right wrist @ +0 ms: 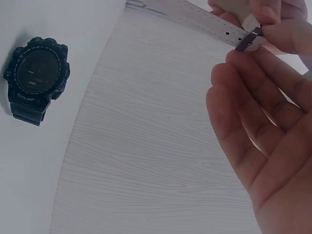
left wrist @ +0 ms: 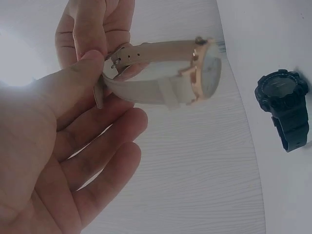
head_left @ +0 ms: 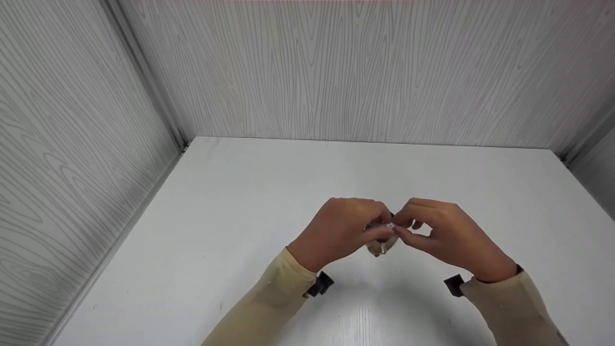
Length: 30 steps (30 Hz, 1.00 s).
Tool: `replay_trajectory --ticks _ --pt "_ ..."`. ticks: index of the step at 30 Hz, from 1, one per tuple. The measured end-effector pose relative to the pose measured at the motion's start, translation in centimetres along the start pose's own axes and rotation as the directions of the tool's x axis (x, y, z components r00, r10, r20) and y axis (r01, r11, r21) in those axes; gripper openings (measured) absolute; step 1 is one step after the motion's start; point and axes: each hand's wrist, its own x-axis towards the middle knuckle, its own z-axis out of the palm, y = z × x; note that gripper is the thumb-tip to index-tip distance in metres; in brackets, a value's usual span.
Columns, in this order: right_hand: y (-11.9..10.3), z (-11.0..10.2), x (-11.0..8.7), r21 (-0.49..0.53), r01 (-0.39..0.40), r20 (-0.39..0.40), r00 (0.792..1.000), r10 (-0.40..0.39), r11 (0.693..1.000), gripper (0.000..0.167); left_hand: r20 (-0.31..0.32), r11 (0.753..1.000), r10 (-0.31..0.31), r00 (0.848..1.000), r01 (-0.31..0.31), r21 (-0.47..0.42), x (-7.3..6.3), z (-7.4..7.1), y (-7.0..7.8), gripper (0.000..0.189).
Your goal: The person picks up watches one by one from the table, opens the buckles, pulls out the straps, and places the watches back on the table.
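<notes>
A wristwatch with a pale strap and a rose-gold case is held up between both hands, its strap forming a loop. My left hand pinches the strap near the buckle with thumb and forefinger; its other fingers are loosely bent below. From the other side, my right hand pinches the strap end at the dark metal buckle. Punched holes show along the strap. In the head view the watch hangs below the fingertips, mostly hidden by them.
A black digital sports watch lies on a smooth white surface, and the left wrist view shows this black watch too. Beneath the hands is a white table, with wood-grain panels behind and at the sides.
</notes>
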Motion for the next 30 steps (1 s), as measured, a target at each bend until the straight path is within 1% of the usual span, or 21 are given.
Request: replay_trajectory --ticks 4,8,12,17,22,26,30 --pt "-0.1 0.0 0.0 0.004 -0.015 0.024 1.000 0.015 1.000 0.028 0.019 1.000 -0.011 1.000 0.011 -0.009 -0.1 -0.1 0.0 0.018" --pt "0.0 0.2 -0.1 0.025 -0.021 0.027 0.999 0.020 0.999 0.030 0.036 0.999 -0.035 0.999 0.036 -0.031 -0.1 0.0 0.0 0.012" --pt "0.0 0.4 -0.2 0.085 -0.017 0.021 1.000 0.015 0.996 0.031 0.053 0.997 -0.050 0.997 0.053 -0.053 -0.2 -0.1 0.0 0.008" --pt "0.0 0.3 -0.2 0.157 -0.036 0.030 0.999 0.032 0.987 0.031 0.065 0.995 -0.047 0.997 0.052 -0.084 -0.2 -0.3 -0.2 0.008" --pt "0.0 0.4 -0.2 0.208 -0.033 0.012 0.999 0.031 0.978 0.034 0.076 0.989 -0.060 0.995 0.070 -0.129 -0.2 -0.7 -0.3 0.010" --pt "-0.1 0.3 -0.2 0.218 -0.028 -0.014 0.999 0.032 0.976 0.035 0.074 0.985 -0.069 0.995 0.079 -0.155 -0.2 -0.9 -0.3 0.010" --pt "-0.2 0.2 -0.1 0.214 -0.034 -0.022 0.999 0.040 0.976 0.036 0.066 0.985 -0.063 0.996 0.073 -0.158 -0.1 -1.1 -0.3 0.010"
